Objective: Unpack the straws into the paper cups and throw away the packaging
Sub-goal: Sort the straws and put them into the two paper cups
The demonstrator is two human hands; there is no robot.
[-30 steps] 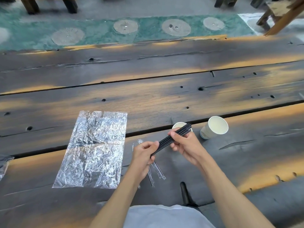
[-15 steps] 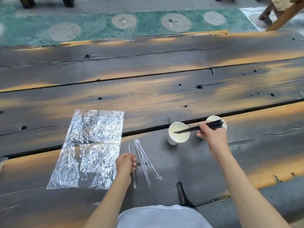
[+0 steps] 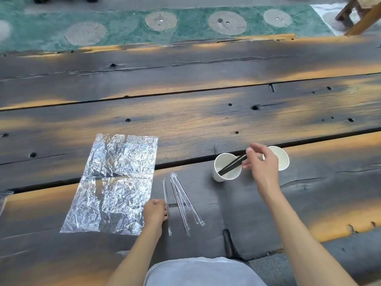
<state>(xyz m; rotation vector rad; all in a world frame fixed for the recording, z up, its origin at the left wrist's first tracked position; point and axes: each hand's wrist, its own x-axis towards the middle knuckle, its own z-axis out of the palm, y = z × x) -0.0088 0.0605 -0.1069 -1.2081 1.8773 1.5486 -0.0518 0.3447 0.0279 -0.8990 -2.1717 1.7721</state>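
Observation:
Two white paper cups stand on the dark wooden table: the nearer cup (image 3: 223, 176) and a second cup (image 3: 281, 158) behind my right hand. My right hand (image 3: 260, 164) pinches a bunch of black straws (image 3: 232, 165) whose lower ends are inside the nearer cup. Several clear empty straw wrappers (image 3: 181, 201) lie on the table in front of me. My left hand (image 3: 155, 212) rests on the table with its fingers curled, touching the leftmost wrapper (image 3: 166, 205). A large crinkled clear plastic bag (image 3: 115, 182) lies flat to the left.
The table (image 3: 206, 112) is made of wide dark planks with gaps and knot holes. Its far edge borders green flooring with round patterns. Wooden furniture legs (image 3: 358, 15) show at the top right. Another bit of clear plastic (image 3: 3, 200) sits at the left edge.
My right hand carried the black straws from in front of me to the cups and lowered their ends into the nearer cup. My left hand let go of them and dropped to the wrappers.

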